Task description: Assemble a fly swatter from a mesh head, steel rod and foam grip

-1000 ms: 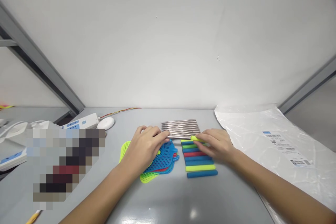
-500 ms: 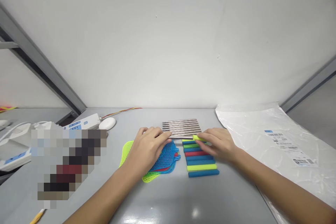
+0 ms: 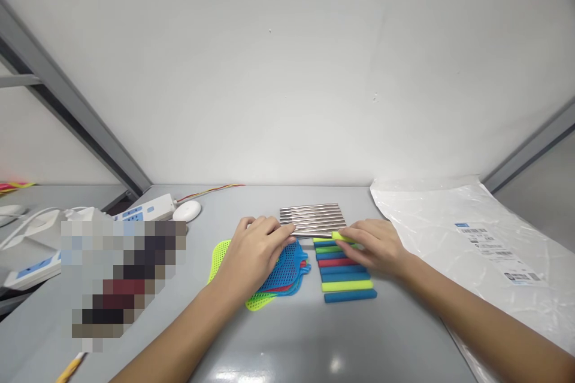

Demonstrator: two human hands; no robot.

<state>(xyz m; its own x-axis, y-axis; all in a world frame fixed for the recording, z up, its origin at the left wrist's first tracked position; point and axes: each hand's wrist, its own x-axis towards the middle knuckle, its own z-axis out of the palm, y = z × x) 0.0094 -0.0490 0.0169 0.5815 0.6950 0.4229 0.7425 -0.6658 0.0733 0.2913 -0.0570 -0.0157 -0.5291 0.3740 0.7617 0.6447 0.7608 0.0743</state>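
A left hand (image 3: 258, 251) pinches a metal rod (image 3: 314, 235) just before a rod row (image 3: 312, 216) while the right hand (image 3: 375, 246) grips a yellow tube (image 3: 341, 237) at its end, near a plastic mailer (image 3: 462, 269), contents hidden.

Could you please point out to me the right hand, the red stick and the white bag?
Right hand (image 3: 376, 245): head view, back of the hand.
Red stick (image 3: 336, 263): head view, its uncovered length.
White bag (image 3: 431, 232): head view, surface toward its upper left.
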